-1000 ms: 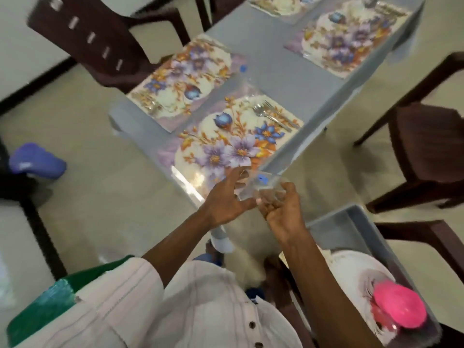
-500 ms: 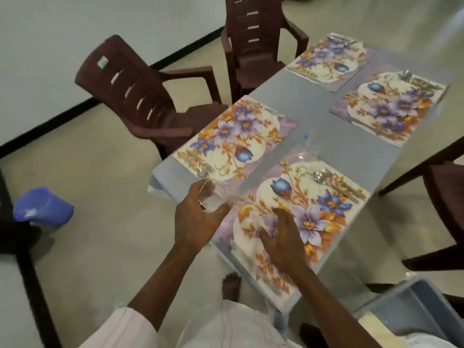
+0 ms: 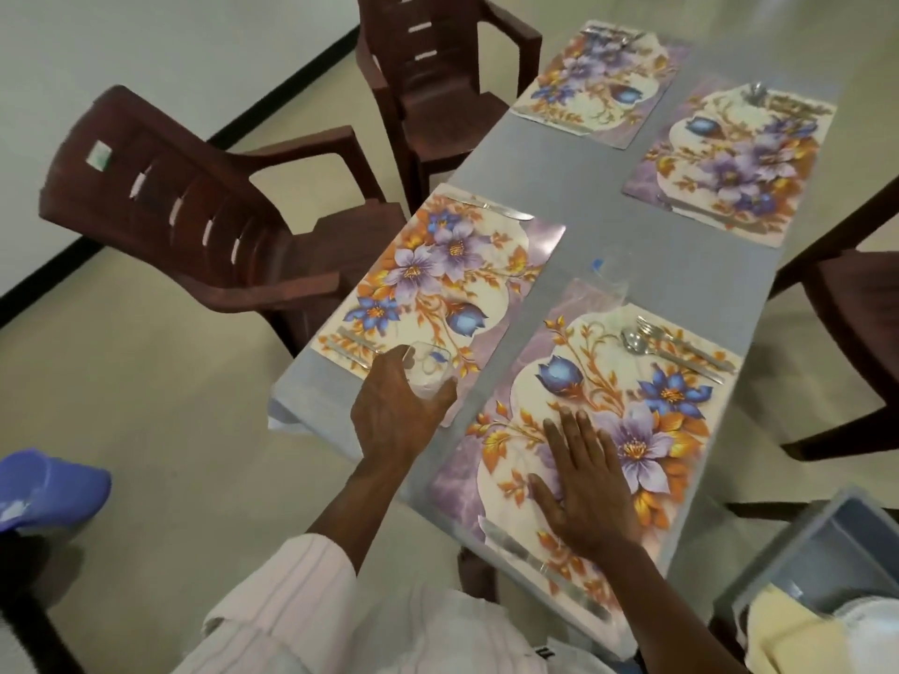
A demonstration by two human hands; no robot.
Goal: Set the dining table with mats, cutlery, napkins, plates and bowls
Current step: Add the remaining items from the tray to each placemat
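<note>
At the near table [image 3: 671, 265] edge, the right hand [image 3: 584, 488] lies flat on the near mat [image 3: 647, 396], fingers straight and together, holding nothing. A knife [image 3: 515, 547] lies along this mat's near edge. Lower right, a grey bin [image 3: 798, 542] holds a yellow cloth [image 3: 778, 629] and a white plate [image 3: 871, 634]. The left hand [image 3: 394, 420] grips a clear glass [image 3: 430, 369], fingers curled round it, at the near corner of the left mat [image 3: 438, 274]; whether the glass rests on the mat cannot be told. A spoon [image 3: 633, 340] and fork [image 3: 681, 342] lie on the near mat's far side. A second glass [image 3: 608, 274] stands at its far corner. Two far mats [image 3: 729, 163] and two chairs [image 3: 194, 211] lie beyond.
</note>
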